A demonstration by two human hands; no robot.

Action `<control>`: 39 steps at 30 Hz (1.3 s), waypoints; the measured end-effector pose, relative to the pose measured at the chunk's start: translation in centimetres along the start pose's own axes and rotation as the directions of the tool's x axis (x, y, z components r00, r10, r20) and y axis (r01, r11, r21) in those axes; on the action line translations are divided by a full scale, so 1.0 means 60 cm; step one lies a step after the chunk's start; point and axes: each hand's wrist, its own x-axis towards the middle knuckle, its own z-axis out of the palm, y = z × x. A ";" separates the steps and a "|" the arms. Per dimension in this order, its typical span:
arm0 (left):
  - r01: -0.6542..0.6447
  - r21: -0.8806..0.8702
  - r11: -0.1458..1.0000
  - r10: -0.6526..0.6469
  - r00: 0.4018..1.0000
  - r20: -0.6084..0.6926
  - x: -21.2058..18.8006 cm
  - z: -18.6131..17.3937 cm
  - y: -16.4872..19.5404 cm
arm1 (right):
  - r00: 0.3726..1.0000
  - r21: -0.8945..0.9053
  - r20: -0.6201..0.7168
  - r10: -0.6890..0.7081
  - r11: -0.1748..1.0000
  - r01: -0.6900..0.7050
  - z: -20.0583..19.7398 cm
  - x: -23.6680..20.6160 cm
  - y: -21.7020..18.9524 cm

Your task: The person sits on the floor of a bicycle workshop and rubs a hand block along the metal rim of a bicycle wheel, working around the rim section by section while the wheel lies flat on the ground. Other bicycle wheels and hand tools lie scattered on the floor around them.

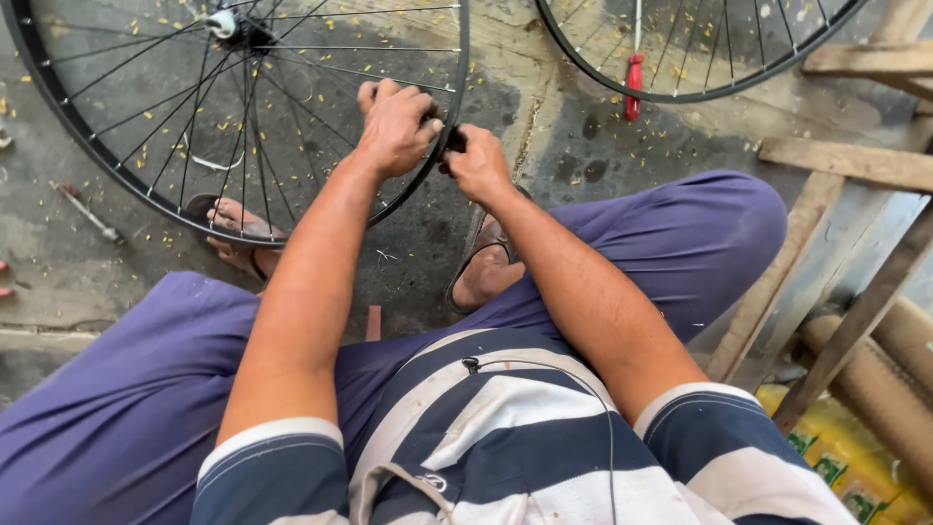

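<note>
1. A second spoked wheel [680,58] lies at the top right on the stained concrete floor [564,146], well apart from the hands, with a red-handled tool [633,86] resting across its rim.
2. Rough wooden slats [846,160] and cardboard tubes [894,379] crowd the right side; a small metal tool [89,214] lies on the floor at the left.
3. Yellowish flecks litter the concrete around both wheels.
4. The near bicycle wheel [146,185] stands between the person's sandalled feet, its thin black rim and fine metal spokes fanning from a hub at the top.
5. The left hand [397,126] curls over the rim at its right edge, fingers pressed together around it.
6. The right hand [478,163] meets it just beside, fingertips pinching a small dark part [454,142] against the rim; what it is cannot be told.
7. Purple trousers and a striped shirt fill the foreground.
</note>
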 end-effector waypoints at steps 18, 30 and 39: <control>0.596 0.011 0.803 -0.322 0.450 -0.833 -0.041 -0.069 -0.070 | 0.999 0.067 0.025 0.047 0.997 -0.048 0.022 0.053 0.021; 0.690 -0.011 0.724 -0.526 0.542 -0.656 -0.057 -0.096 -0.103 | 0.997 0.037 0.009 0.072 0.997 -0.072 0.021 0.053 0.010; -0.138 -0.921 0.363 -0.857 0.338 -0.389 0.005 -0.083 -0.103 | 0.996 0.020 -0.032 0.085 0.996 -0.084 0.015 0.047 -0.007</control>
